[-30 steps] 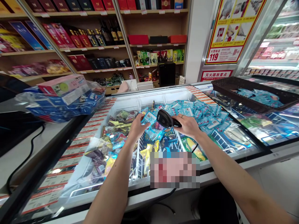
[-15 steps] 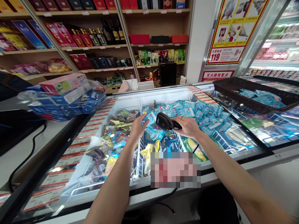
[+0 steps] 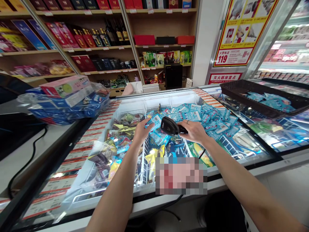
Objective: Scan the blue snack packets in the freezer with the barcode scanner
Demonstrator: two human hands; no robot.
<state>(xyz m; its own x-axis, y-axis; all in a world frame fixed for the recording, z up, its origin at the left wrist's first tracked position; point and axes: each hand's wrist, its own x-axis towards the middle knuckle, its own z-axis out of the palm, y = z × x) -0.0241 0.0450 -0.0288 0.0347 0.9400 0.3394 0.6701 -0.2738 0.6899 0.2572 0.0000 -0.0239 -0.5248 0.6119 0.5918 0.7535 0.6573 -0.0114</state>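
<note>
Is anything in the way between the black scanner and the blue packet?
No, nothing visible is. The black barcode scanner in the right hand is close beside the blue packet held by the left hand, with only a small open gap between them.

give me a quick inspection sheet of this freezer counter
surface: white chest freezer with wire dividers, a pixelated patch covering part of its front
job's things: black handheld barcode scanner; blue packet
clutter: plastic-wrapped blue packs under a pink box on the left counter; black basket of blue packets at right
grippers: left hand grips the packet; right hand holds the scanner
cables: black cable on the left counter
surroundings: wooden shelves of boxed goods and bottles; red-and-yellow 119 poster
</note>
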